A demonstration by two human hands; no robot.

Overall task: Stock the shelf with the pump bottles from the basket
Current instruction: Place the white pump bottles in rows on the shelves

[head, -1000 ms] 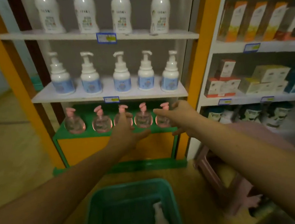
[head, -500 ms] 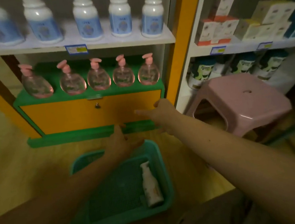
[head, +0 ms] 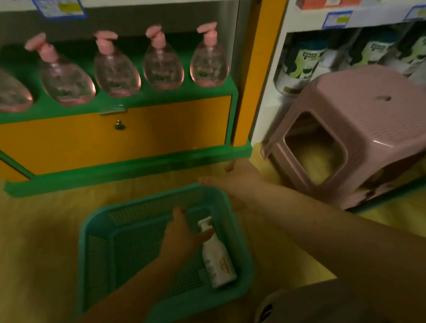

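Five clear pink teardrop pump bottles (head: 114,68) stand in a row on the green bottom shelf (head: 100,104) at upper left. Below, your left hand (head: 182,235) reaches into the teal plastic mesh basket (head: 103,248) on the floor, fingers relaxed, thumb touching the neck of the white pump bottle (head: 217,256) lying along its right wall. Your right hand (head: 236,181) hovers flat and released over the basket's far right corner, beside the pink plastic stool (head: 372,133).
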